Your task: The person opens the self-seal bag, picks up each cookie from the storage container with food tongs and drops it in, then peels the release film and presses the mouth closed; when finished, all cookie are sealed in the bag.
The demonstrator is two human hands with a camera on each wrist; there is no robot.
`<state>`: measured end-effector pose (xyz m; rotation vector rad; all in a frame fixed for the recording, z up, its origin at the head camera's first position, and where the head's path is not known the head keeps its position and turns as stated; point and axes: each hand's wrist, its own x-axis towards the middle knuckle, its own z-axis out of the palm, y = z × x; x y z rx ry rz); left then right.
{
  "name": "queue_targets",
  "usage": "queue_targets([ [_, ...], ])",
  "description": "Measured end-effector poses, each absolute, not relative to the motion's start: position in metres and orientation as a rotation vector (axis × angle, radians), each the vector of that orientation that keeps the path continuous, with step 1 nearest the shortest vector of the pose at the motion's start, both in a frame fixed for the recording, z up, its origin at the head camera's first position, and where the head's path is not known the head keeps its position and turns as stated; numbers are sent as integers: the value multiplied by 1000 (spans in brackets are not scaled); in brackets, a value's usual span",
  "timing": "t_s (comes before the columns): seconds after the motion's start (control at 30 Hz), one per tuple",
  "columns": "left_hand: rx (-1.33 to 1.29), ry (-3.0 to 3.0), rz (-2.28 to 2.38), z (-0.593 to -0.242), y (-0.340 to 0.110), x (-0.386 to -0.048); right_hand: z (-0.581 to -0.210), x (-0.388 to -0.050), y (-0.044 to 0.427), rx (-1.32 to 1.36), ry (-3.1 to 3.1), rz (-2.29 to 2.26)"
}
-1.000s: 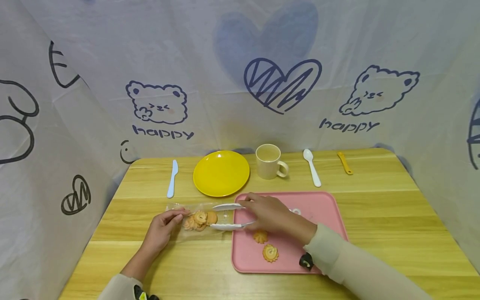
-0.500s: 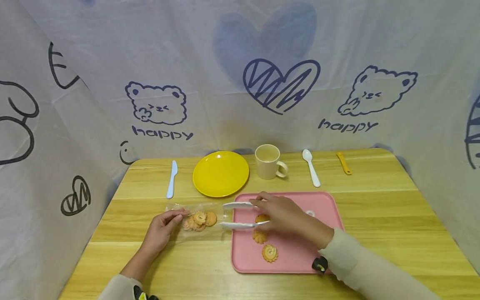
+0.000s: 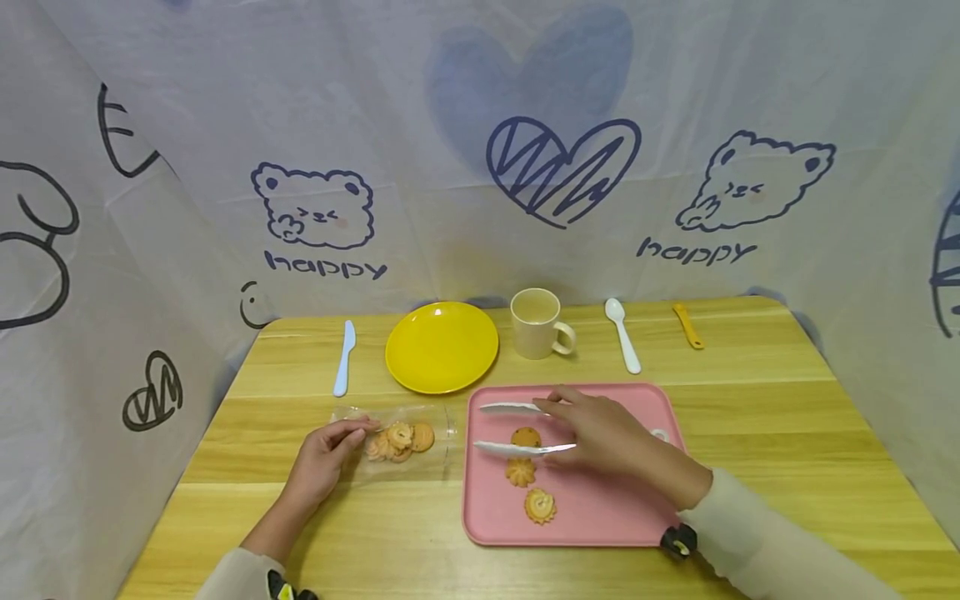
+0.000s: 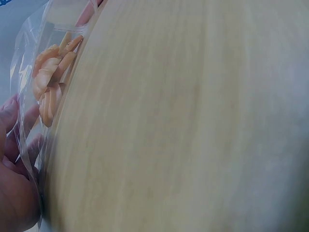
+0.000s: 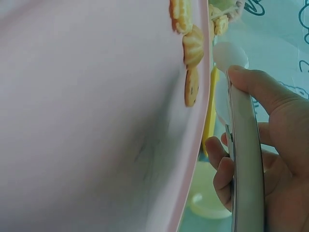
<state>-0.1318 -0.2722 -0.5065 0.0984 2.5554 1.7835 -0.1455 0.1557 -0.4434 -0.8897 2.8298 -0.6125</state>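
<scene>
Wooden table [image 3: 787, 450], doodled cloth [image 3: 442, 225], pale tongs [image 3: 517, 450]

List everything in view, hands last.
Table: one, tan, underneath
Tray: one, pink, on table
Loose cookies: three, golden, on tray
Bag: one, clear, beside tray
Bagged cookies: several, golden, inside
Tongs: one, white, over tray
Plate: one, yellow, behind bag
Mug: one, cream, beside plate
Knife: one, bluish, rear left
Spoon: one, white, beside mug
Utensil: one, yellow, rear right
Cloth: count unclear, whitish, behind
Sleeves: two, beige, forearms
Devices: two, black, cuffs
Left hand: one, holding bag
Right hand: one, holding tongs
</scene>
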Motion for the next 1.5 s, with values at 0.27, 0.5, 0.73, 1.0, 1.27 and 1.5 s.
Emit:
queue_targets([
  [0.27, 109, 2545, 1799, -507, -272, -132, -452, -141, 179, -877, 2865, -597],
  [0.5, 114, 2548, 1800, -509, -273, -133, -457, -137, 195, -912, 2909, -577],
  [0.73, 110, 2554, 1795, -509, -273, -132, -459, -136, 201, -895, 2903, -548],
  [1.0, 125, 2542, 1813, -511, -274, -133, -459, -135, 205, -909, 2910, -540],
  [1.27, 130, 2541, 1821, -511, -274, -133, -455, -135, 208, -920, 2904, -539],
  [1.5, 132, 2535, 1825, -511, -274, -133, -456, -135, 209, -924, 2894, -527],
])
